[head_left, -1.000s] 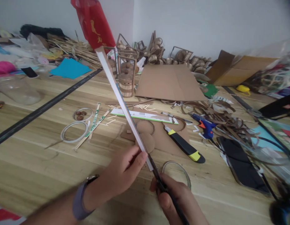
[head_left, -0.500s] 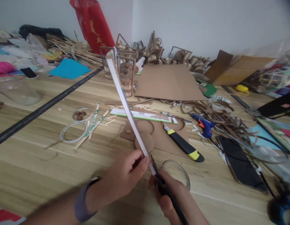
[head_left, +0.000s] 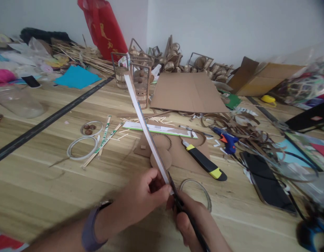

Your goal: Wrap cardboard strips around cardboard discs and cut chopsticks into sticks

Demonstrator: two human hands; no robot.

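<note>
A long narrow strip [head_left: 143,122], white on its face with a brown edge, slants up and away from my hands. My left hand [head_left: 148,189] pinches it close to its lower end, between thumb and fingers. My right hand [head_left: 195,213] is wrapped round black scissors [head_left: 179,203], whose blades point up along the strip's right edge by my left thumb. Whether the blades touch the strip, I cannot tell. Beyond my hands, a round cardboard disc [head_left: 162,159] lies on a cardboard sheet [head_left: 188,159], partly behind the strip.
A utility knife [head_left: 203,160], a blue glue gun [head_left: 227,140] and a black phone [head_left: 266,182] lie to the right. Tape rings [head_left: 83,147] and wrapped chopsticks [head_left: 104,141] are on the left. Small slatted baskets [head_left: 142,94] and a large cardboard sheet [head_left: 189,91] are behind.
The strip has slid down toward me through the scissors' side, its far end now lower and further right. My left hand has shifted slightly right, closer to the blades.
</note>
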